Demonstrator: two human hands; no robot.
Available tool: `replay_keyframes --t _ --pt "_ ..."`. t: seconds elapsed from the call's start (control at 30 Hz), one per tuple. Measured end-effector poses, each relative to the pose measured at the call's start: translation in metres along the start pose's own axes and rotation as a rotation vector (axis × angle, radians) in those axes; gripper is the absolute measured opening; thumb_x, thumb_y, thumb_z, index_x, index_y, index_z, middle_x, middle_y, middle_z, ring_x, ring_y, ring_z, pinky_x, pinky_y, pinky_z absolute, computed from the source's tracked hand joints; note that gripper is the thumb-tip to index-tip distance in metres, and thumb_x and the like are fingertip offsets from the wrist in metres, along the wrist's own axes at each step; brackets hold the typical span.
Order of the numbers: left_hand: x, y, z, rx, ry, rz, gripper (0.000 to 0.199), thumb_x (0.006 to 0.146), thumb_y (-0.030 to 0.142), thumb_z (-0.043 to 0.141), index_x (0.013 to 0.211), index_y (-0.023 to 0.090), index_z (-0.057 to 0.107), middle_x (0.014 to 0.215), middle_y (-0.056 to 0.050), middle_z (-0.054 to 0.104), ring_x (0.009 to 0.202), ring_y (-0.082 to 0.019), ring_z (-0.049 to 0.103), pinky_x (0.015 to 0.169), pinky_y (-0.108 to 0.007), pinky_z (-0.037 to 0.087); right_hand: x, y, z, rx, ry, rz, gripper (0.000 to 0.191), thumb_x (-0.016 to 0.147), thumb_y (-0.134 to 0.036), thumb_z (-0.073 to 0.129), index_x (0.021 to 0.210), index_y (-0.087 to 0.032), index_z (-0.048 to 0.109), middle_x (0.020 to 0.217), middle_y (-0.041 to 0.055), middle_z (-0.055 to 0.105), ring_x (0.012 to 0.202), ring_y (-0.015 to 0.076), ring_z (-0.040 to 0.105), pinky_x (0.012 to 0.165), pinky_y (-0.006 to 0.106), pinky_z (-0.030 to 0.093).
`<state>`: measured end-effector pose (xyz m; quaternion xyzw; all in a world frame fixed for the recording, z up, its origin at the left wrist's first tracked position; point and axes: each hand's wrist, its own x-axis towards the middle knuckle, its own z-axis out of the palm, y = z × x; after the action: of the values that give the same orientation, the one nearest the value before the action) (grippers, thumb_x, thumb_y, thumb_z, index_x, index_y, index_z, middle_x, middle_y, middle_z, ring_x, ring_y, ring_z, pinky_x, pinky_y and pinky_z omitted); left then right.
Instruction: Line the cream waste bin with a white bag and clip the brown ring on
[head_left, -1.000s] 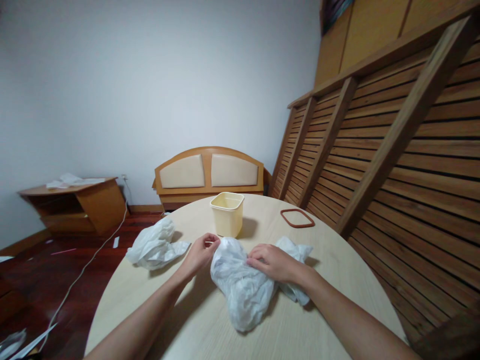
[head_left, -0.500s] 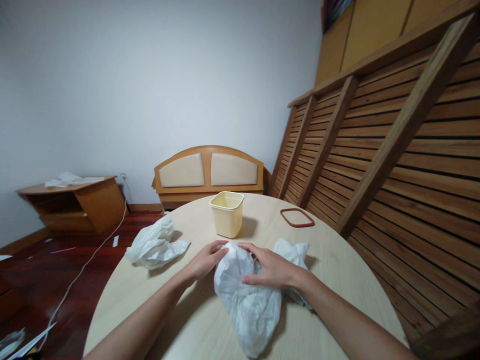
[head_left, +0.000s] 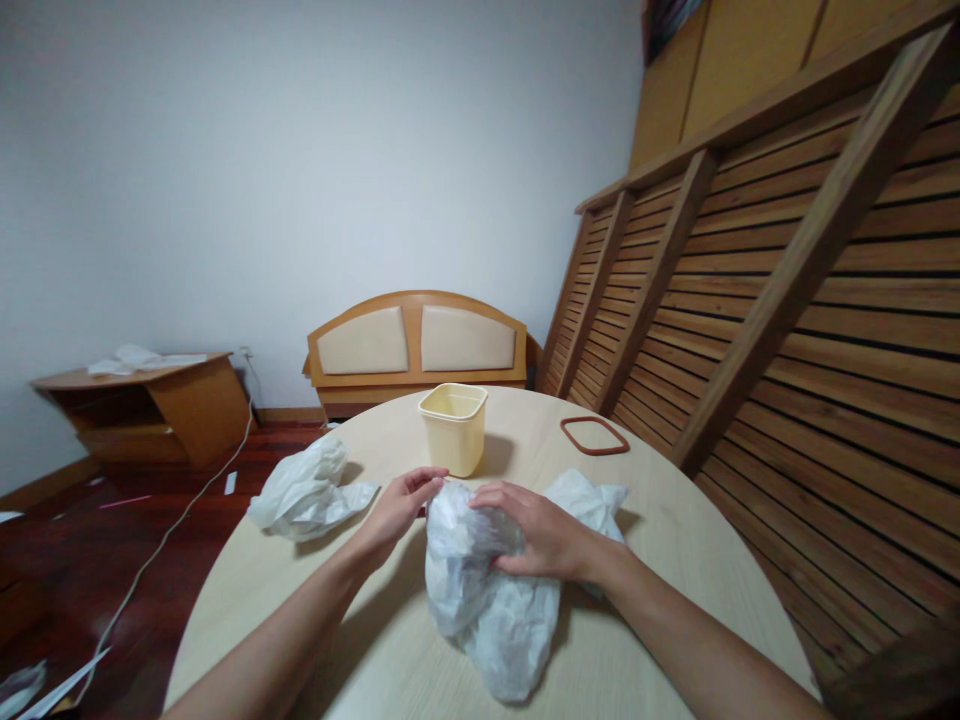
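Note:
A crumpled white plastic bag [head_left: 499, 635] lies on the near middle of the round table, bunched up at its far end. My left hand [head_left: 396, 508] pinches the bag's upper left edge between thumb and fingers. From the right, my right hand [head_left: 534, 532] curves over the bag and grips it, with its thumb on the near side. Just beyond both hands stands a small pale yellow bin [head_left: 454, 440], upright and open at the top. Behind my right hand is another crumpled white bag [head_left: 589, 500], partly covered by my wrist.
A third white bag [head_left: 306, 492] rests near the left edge of the light wood table [head_left: 697, 600]. Farther back on the right lies a reddish-brown squarish ring [head_left: 595, 436]. Wooden slats [head_left: 750, 330] lean along the right side, and a headboard [head_left: 418, 340] stands behind.
My left hand has risen slightly and shifted left along the bag's edge. The bag's far end is more bunched up, and my right hand stays nearly in place.

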<state>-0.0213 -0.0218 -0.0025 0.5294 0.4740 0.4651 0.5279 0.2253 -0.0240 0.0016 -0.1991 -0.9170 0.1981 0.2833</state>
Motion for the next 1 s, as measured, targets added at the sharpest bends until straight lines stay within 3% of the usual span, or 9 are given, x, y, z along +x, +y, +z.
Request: replay_keyframes --t 0.3,0.47,0.57,0.63,0.73,0.8,0.87,0.93,1.0 --pt "0.002 0.015 0.002 -0.075 0.142 0.084 0.049 0.059 0.047 0.086 0.095 0.015 0.076 0.098 -0.012 0.078 0.094 -0.025 0.070 0.088 -0.035 0.049 0.002 0.000 -0.007 -0.030 -0.008 -0.004 0.068 0.074 -0.020 0.076 0.136 -0.025 0.048 0.137 0.0105 0.056 0.129 0.0247 0.051 0.110 0.042 0.039" --pt "0.010 0.023 0.002 -0.058 0.179 0.188 0.052 0.060 0.050 0.085 0.097 0.014 0.076 0.102 -0.013 0.078 0.105 -0.028 0.069 0.100 -0.041 0.048 -0.007 0.009 -0.014 0.016 -0.022 0.165 0.096 0.068 -0.038 0.085 0.149 -0.026 0.036 0.142 0.0134 0.052 0.123 0.0273 0.055 0.103 0.042 0.044" --pt "0.016 0.035 0.002 -0.028 0.216 0.273 0.051 0.062 0.051 0.084 0.097 0.014 0.076 0.102 -0.013 0.078 0.106 -0.028 0.069 0.101 -0.042 0.048 -0.015 0.019 -0.018 -0.034 -0.088 0.295 0.115 0.060 -0.051 0.087 0.155 -0.023 0.028 0.147 0.0169 0.048 0.129 0.0326 0.051 0.107 0.046 0.039" --pt "0.020 0.045 0.002 -0.028 0.255 0.350 0.050 0.063 0.050 0.084 0.096 0.014 0.076 0.103 -0.013 0.078 0.106 -0.028 0.069 0.100 -0.042 0.048 -0.017 0.022 -0.020 -0.108 -0.143 0.351 0.117 0.058 -0.053 0.087 0.155 -0.022 0.029 0.149 0.0182 0.046 0.132 0.0363 0.047 0.108 0.048 0.037" --pt "0.027 0.056 0.001 -0.047 0.334 0.463 0.049 0.067 0.050 0.081 0.099 0.013 0.074 0.104 -0.012 0.077 0.104 -0.027 0.069 0.096 -0.040 0.050 -0.015 0.021 -0.023 -0.232 -0.151 0.376 0.095 0.065 -0.045 0.084 0.149 -0.026 0.043 0.134 0.0149 0.062 0.119 0.0361 0.058 0.099 0.044 0.043" --pt "0.031 0.059 0.001 -0.031 0.376 0.525 0.047 0.071 0.050 0.078 0.100 0.013 0.073 0.103 -0.012 0.077 0.102 -0.026 0.069 0.093 -0.038 0.052 -0.012 0.019 -0.025 -0.277 -0.120 0.344 0.064 0.074 -0.035 0.077 0.135 -0.027 0.058 0.114 0.0103 0.072 0.107 0.0323 0.065 0.092 0.039 0.045" --pt "0.033 0.058 0.004 0.051 0.352 0.563 0.043 0.077 0.050 0.072 0.099 0.013 0.071 0.100 -0.012 0.077 0.097 -0.024 0.070 0.089 -0.036 0.052 -0.010 0.018 -0.029 -0.281 -0.076 0.302 0.038 0.082 -0.026 0.068 0.120 -0.026 0.067 0.107 0.0073 0.075 0.102 0.0282 0.067 0.090 0.035 0.045" --pt "0.029 0.054 0.009 0.203 0.259 0.563 0.041 0.084 0.051 0.065 0.101 0.014 0.070 0.099 -0.012 0.076 0.096 -0.024 0.070 0.088 -0.036 0.053 -0.009 0.019 -0.033 -0.281 -0.031 0.286 0.032 0.085 -0.017 0.061 0.115 -0.025 0.068 0.112 0.0060 0.073 0.105 0.0255 0.067 0.090 0.033 0.045" --pt "0.021 0.049 0.016 0.416 0.145 0.554 0.041 0.089 0.049 0.058 0.111 0.015 0.067 0.109 -0.013 0.074 0.104 -0.025 0.069 0.092 -0.038 0.052 -0.010 0.019 -0.036 -0.288 -0.023 0.280 0.040 0.082 -0.008 0.056 0.117 -0.025 0.066 0.116 0.0053 0.071 0.107 0.0233 0.065 0.090 0.031 0.045"
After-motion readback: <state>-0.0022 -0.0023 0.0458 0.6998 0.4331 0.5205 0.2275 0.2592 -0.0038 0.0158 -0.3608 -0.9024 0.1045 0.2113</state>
